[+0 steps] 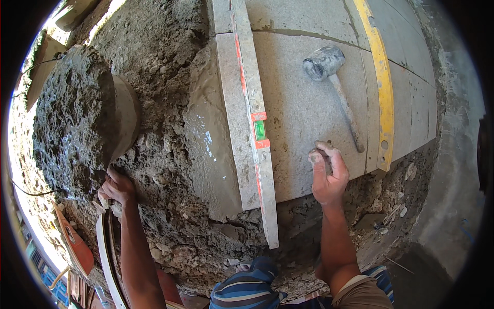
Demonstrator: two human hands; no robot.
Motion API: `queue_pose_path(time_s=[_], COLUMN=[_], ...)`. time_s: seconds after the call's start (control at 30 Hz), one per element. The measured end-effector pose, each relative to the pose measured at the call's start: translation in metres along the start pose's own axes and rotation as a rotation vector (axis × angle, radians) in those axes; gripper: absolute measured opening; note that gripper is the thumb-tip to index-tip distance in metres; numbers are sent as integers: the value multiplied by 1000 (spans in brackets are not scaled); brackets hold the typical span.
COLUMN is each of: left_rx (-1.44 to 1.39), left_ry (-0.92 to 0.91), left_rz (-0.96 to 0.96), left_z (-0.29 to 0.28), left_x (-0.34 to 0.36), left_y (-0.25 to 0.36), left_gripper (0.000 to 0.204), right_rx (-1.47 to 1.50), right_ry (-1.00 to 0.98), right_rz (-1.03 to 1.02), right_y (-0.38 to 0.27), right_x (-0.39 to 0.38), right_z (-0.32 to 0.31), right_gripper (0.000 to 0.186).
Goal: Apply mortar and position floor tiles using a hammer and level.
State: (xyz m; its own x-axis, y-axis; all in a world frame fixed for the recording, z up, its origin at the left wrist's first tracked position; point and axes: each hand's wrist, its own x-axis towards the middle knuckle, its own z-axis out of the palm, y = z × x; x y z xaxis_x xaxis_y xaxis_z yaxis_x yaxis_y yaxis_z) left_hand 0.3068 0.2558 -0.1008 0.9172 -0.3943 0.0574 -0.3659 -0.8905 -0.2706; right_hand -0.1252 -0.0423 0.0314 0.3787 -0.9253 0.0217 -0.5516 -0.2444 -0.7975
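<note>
My left hand [117, 186] is closed at the lower edge of a bucket [126, 116] heaped with wet grey mortar [72, 118]; its fingers curl over something I cannot make out. My right hand [330, 175] hovers over or rests on a grey floor tile [293, 154], thumb and fingers bent into a pinch; anything between the tips is too small to name. Left of it a long pale spirit level [265, 180] with a green vial lies along the tile's left part. A rubber mallet [324, 63] with a worn handle lies on the tile beyond my right hand.
A yellow level [383, 98] lies across the tiles on the right. Wet mortar [206, 139] is spread along the tile's left side, beside rough soil [159, 51]. An orange-red tool or container [74, 242] and a curved pale strip [107, 257] are at lower left.
</note>
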Motion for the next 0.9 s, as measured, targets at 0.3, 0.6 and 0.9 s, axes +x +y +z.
queue_pose_path(time_s=[0.3,0.6,0.9], left_rx=[100,-367,-497], left_ry=[380,335,307], left_rz=[215,-16,-84], left_z=[40,47,37], left_x=[16,23,22], left_y=[-29,-4,1], left_gripper=[49,56,59], right_rx=[-181,-700,-998], right_ry=[-324,-658,-985], right_rz=[-274,-271,208], right_y=[-24,-34,-17], right_x=[7,-17,-98], right_z=[-11,-118,-255], right_gripper=[28,43,41])
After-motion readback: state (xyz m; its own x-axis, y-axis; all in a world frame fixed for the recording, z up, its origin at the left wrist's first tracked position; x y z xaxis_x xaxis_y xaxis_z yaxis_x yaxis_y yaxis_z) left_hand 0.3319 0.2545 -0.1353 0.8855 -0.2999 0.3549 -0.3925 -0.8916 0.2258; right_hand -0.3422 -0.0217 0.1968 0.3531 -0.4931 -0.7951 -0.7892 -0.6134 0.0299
